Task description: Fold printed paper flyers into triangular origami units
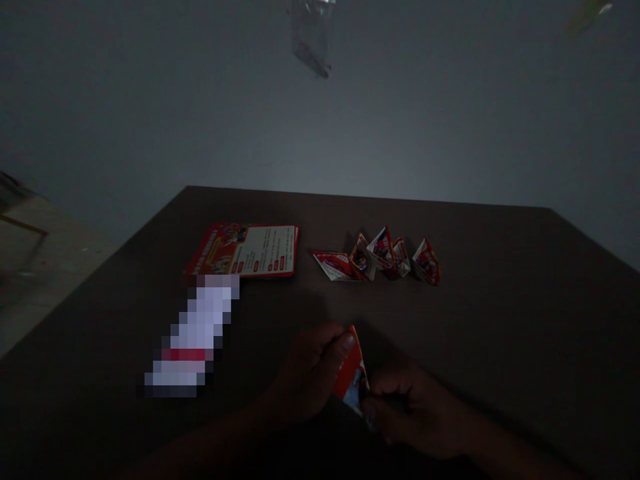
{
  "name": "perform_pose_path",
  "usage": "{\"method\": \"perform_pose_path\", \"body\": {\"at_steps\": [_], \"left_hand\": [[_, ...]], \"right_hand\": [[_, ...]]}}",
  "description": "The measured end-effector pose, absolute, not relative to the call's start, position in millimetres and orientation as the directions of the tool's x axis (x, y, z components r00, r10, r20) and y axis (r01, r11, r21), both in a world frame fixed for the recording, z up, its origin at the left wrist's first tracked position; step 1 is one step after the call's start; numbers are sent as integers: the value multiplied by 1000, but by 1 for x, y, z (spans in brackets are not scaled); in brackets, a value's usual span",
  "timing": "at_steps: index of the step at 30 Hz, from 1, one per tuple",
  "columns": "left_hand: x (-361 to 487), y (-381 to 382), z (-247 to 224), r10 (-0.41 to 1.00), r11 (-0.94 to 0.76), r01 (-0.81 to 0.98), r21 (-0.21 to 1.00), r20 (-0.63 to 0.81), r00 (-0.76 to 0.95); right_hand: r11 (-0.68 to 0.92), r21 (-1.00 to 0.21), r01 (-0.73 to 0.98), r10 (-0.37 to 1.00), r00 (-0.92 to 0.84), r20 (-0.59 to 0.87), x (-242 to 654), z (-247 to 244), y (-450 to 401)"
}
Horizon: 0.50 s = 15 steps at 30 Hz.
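A folded red and blue printed paper [351,375] is held between both hands near the table's front. My left hand [317,370] pinches its upper left part, thumb on top. My right hand [407,403] grips its lower right corner between thumb and fingers. Beyond the hands, several folded red and white paper pieces [383,250] stand in a row, the rightmost one [427,262] a little apart. At the left lies a stack of red and white printed sheets [267,250].
The dark table [475,227] reaches a grey wall [425,120]. A bright pixelated oblong [200,333] lies in front of the stack. A clear plastic bag [313,37] shows at the top. The room is dim.
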<state>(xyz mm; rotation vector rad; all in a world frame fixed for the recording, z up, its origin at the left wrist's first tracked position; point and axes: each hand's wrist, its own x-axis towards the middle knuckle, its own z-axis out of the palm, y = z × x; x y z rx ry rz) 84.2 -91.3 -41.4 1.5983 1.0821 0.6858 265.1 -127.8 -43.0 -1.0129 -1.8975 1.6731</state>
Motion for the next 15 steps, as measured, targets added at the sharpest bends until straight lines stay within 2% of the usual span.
{"method": "perform_pose_path", "body": {"at_steps": [12,15], "left_hand": [[85,-91,-40,924,-5,225,974,-81,373],[85,-92,-39,933,10,197,980,-80,350]], "right_hand": [[63,-966,252,757,-642,-119,267,-38,-130],[33,-972,232,752,-647,-129,266,-38,-129]]}}
